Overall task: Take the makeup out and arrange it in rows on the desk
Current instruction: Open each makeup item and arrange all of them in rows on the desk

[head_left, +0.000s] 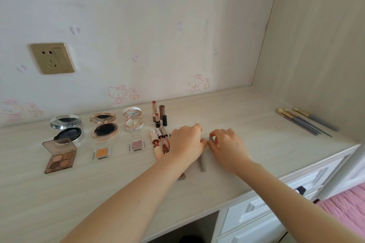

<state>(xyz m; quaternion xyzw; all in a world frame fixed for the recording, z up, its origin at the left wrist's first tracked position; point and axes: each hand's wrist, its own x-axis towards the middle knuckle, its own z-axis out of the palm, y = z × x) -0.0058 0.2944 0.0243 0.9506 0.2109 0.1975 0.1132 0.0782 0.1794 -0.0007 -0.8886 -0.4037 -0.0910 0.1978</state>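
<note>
Head view: Both hands work low on the pale desk [256,124], just right of centre. The right hand [227,144] has its fingers curled and pinches the far end of a grey stick [203,163], which lies flat pointing from twelve to six o'clock between the two hands. The left hand [185,142] is palm-down with bent fingers and its thumb near the stick. A brown tube [181,176] shows from under its wrist, but whether the hand holds it cannot be told.

At nine o'clock of the left hand, just beside it, lie the opened lip glosses [161,140]. At eleven o'clock stand the upright lipsticks [158,116], close together. Further toward nine o'clock, compacts [103,124] and an eyeshadow palette [60,156] sit in rows. Brushes [304,120] lie well apart at two o'clock.

The likely trouble is a careless left wrist nudging the glosses askew or dragging the brown tube out of line. A reach forward could topple the lipsticks into one another. The round stick may roll once released.
</note>
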